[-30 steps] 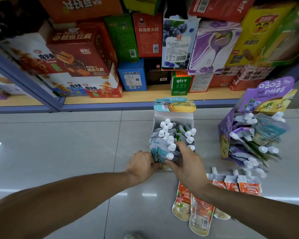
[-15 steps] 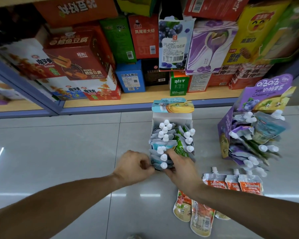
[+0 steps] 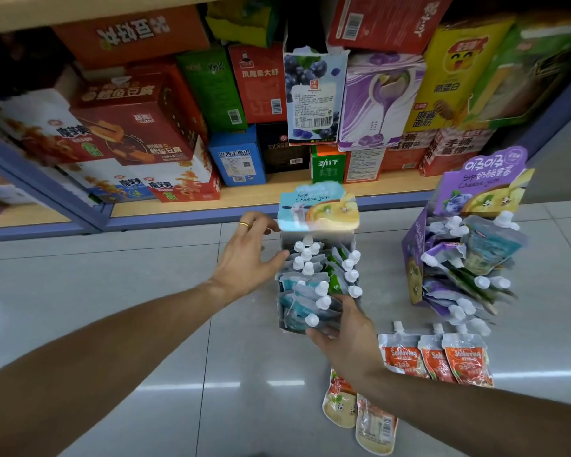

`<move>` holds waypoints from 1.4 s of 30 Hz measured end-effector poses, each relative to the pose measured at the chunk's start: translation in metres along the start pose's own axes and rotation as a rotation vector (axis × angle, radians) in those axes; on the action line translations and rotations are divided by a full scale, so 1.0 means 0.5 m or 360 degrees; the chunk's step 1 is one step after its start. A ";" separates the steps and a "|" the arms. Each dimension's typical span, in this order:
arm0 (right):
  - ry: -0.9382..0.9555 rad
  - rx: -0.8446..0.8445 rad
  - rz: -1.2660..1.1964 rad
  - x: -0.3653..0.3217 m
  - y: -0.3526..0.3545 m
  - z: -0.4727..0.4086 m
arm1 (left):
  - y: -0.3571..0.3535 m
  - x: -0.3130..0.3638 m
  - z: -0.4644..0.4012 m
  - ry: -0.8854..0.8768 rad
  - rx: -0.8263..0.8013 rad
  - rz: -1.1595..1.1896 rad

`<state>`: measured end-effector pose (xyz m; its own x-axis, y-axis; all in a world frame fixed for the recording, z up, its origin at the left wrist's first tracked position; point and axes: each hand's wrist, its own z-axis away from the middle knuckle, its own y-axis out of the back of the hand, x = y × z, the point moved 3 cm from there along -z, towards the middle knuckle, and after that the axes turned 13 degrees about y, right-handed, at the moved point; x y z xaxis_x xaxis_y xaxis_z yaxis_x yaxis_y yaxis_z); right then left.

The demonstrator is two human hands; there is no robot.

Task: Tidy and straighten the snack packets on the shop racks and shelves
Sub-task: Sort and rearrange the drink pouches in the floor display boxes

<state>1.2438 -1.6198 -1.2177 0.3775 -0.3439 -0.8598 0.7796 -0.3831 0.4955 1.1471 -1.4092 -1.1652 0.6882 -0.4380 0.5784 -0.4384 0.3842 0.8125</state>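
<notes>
Gleaming grey tile floor (image 3: 129, 291) beneath shelving (image 3: 393, 189).

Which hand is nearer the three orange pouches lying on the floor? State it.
Right. The right hand grips the blue pouch box's near end, just left of the orange pouches. The left hand is farther away, on the box's far left side.
</notes>
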 end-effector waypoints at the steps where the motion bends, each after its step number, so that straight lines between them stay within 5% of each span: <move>1: -0.0021 0.0010 0.0005 0.001 0.000 -0.003 | 0.001 0.001 -0.002 -0.0045 0.0020 -0.0067; 7: 0.0016 0.0011 0.0118 -0.018 -0.006 -0.029 | -0.004 -0.003 -0.006 0.0005 -0.0098 -0.0002; 13: 0.0036 -0.0052 0.0183 -0.012 -0.018 -0.042 | -0.029 0.011 -0.019 0.0452 -0.0262 0.0386; 18: 0.0045 -0.0120 0.0222 -0.009 -0.019 -0.050 | -0.028 0.015 -0.023 0.0373 -0.0130 0.0221; 26: 0.0016 -0.0086 0.0178 -0.005 0.001 -0.046 | -0.021 0.020 -0.005 0.0036 -0.0391 0.0057; 30: -0.0010 -0.0186 0.0206 -0.006 0.000 -0.052 | -0.028 0.026 -0.006 0.0161 -0.0627 -0.0099; 42: 0.0147 -0.0182 0.0376 -0.021 -0.005 -0.086 | -0.005 0.006 0.009 0.0271 -0.0656 0.0252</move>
<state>1.2596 -1.5783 -1.2151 0.5953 -0.3305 -0.7324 0.7141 -0.2003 0.6708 1.1475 -1.4151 -1.1651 0.7316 -0.2218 0.6447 -0.3033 0.7409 0.5992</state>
